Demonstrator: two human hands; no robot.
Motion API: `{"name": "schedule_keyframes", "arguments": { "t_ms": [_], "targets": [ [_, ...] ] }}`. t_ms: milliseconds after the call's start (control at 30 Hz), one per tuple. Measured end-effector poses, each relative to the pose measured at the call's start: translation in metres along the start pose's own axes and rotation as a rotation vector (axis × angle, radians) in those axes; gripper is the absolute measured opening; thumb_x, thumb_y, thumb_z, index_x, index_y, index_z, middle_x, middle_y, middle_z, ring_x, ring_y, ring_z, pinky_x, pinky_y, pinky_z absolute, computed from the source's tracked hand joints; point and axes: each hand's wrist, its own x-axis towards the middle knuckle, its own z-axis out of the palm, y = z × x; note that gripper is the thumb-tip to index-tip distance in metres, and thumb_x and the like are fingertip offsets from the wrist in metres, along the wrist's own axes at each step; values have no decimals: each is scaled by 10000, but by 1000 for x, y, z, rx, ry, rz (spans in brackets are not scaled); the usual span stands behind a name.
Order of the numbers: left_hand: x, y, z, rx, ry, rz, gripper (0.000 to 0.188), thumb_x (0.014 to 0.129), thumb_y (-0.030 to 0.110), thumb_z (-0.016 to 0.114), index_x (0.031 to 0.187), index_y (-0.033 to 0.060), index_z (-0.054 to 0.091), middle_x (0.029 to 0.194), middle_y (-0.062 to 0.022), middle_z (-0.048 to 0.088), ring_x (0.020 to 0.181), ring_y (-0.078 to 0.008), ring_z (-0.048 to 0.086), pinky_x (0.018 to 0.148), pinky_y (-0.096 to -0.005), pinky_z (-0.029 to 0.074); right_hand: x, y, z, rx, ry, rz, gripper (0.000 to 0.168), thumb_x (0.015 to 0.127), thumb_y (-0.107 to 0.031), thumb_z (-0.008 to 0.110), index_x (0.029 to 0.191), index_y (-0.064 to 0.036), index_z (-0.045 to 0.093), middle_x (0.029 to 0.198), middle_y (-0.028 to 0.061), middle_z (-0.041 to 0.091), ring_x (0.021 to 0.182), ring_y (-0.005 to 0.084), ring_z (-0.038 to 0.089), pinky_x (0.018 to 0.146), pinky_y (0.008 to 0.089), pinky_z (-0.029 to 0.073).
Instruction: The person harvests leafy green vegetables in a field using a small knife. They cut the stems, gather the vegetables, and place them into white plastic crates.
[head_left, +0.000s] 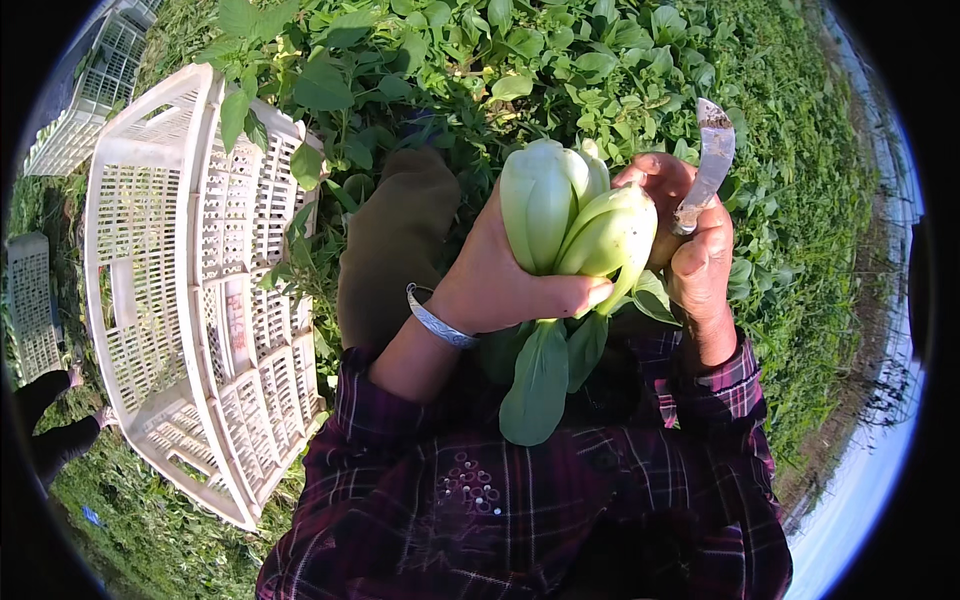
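Observation:
My left hand (499, 281) grips several heads of bok choy (541, 199), their pale cut bases turned up and their dark green leaves (535, 386) hanging down toward my lap. A silver bracelet circles my left wrist. Beside the bunch, my right hand (701, 247) is closed around a small knife, its handle mostly hidden in the palm. The curved blade (716, 154) points upward and has soil near its tip. The right fingers lie close behind the rightmost head; whether they touch it I cannot tell.
A white slatted plastic crate (191, 300) lies tipped on its side to my left. More crates (112, 67) stand at the upper left, and another crate (31, 300) is at the left edge near another person's arms (64, 420). Leafy plants (600, 60) grow thickly ahead and to the right.

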Motion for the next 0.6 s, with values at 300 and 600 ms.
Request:
{"name": "schedule_keyframes", "arguments": {
  "t_ms": [300, 600],
  "targets": [
    [-15, 14, -13, 189, 64, 175, 819, 513, 168, 779, 1156, 22, 292, 1059, -89, 466, 994, -160, 456, 856, -307, 370, 11, 10, 28, 20, -65, 185, 758, 424, -139, 792, 1097, 19, 481, 1063, 64, 529, 887, 124, 509, 787, 265, 413],
    [-35, 20, -38, 127, 349, 46, 797, 542, 186, 765, 1167, 3, 306, 1065, -103, 462, 1004, -165, 448, 867, -306, 361, 31, 40, 52, -298, -41, 115, 906, 493, -581, 681, 1126, 21, 441, 1066, 79, 508, 949, 168, 501, 843, 293, 385]
  ]
}}
